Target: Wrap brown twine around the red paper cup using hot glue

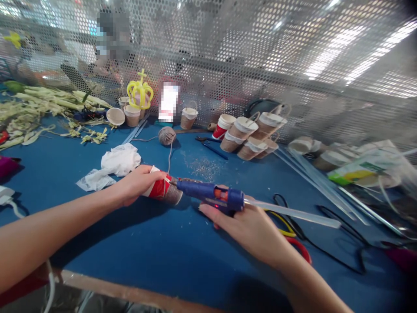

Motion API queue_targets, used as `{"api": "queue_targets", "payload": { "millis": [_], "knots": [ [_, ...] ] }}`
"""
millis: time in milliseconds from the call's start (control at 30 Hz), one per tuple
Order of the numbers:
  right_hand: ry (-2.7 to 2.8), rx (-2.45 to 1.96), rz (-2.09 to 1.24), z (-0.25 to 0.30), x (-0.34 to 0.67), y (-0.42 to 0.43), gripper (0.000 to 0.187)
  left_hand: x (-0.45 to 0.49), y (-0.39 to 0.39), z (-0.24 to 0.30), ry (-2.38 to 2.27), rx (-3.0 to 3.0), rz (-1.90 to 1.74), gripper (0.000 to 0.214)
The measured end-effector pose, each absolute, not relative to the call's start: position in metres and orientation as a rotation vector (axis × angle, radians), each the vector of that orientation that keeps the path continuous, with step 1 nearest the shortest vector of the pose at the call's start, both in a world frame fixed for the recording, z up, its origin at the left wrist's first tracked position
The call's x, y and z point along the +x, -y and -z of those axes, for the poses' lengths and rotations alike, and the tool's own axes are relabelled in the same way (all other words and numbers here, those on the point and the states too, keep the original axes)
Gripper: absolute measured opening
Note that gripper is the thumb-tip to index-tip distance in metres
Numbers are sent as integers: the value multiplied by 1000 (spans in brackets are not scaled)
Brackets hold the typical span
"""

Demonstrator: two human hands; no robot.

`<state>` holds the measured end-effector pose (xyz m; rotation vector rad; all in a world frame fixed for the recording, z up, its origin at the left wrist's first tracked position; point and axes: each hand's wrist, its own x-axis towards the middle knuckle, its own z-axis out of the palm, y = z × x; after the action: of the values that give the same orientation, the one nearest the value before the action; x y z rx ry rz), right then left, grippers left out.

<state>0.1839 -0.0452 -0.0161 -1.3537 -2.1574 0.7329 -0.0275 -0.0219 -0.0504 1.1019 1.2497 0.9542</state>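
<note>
My left hand (138, 183) grips a red and white paper cup (159, 188) that lies tilted on its side. Grey-brown yarn is wound around the cup's right-hand end. From there a strand runs up to a ball of yarn (167, 136) on the table. My right hand (243, 221) is wrapped around a blue hot glue gun (208, 194), its small light glowing red. A long clear glue stick (293, 213) sticks out of the gun's back. The nozzle points left at the cup, at the edge of the wound yarn; whether it touches cannot be made out.
Crumpled white tissue (120, 159) lies behind my left hand. Yarn-wrapped cups (250, 134) are stacked at the back right, with pliers (211, 147) beside them. Scissors (298, 248) and a black cord (345, 256) lie on the right. A perforated metal screen (202, 56) stands behind the blue table.
</note>
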Motion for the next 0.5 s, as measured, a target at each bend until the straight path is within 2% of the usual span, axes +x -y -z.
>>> {"api": "queue_targets", "payload": {
  "millis": [100,500],
  "knots": [
    [2208,-1360,-675,16,183,47,17,-26,21,48,-1215,1070,-845,22],
    [2332,-1355,-553,14,183,50,20,-26,21,49,-1209,1103,-827,23]
  ]
}}
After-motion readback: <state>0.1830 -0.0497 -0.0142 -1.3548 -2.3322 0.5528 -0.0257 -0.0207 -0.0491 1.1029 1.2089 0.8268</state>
